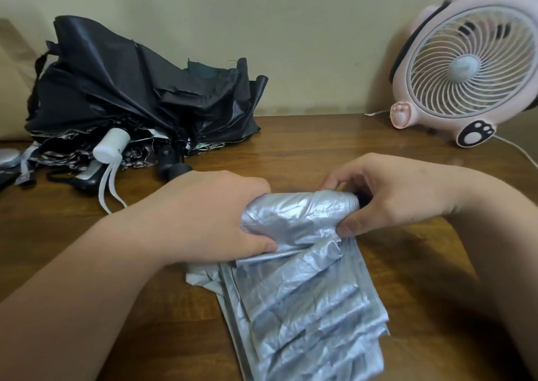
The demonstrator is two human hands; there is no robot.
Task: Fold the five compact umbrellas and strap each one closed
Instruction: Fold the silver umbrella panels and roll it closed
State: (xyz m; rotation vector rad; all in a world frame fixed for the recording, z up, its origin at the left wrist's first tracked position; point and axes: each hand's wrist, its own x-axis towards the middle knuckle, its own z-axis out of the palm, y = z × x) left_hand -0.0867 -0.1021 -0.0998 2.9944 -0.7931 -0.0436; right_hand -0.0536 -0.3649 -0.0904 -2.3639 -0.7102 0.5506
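Far to the left of the pink fan (465,69), against the wall, the black umbrellas (139,98) lie in a loose heap with a white handle (112,145) poking out toward us. None of them looks folded or strapped, so we judge the task to be at an early stage.

Closer to us and left of the fan, our left hand (209,214) is clamped round one end of the silver umbrella (294,214), fingers wrapped over the top and thumb on the near side. The umbrella lies crosswise on the wooden table (320,142), in front of the fan and to its left. Only its upper part is rolled, and the loose pleats (314,308) spread out toward us.

Our right hand (387,194), the nearer of the two to the fan, pinches the other end of the roll, with the thumb pressing the cloth and the fingers curled over a dark tip.

To do this well we should hold the left end firm as an anchor, smooth each pleat flat in one direction, then roll tight so no cloth bunches. We cannot see the strap, and we will need to find it before closing the roll.
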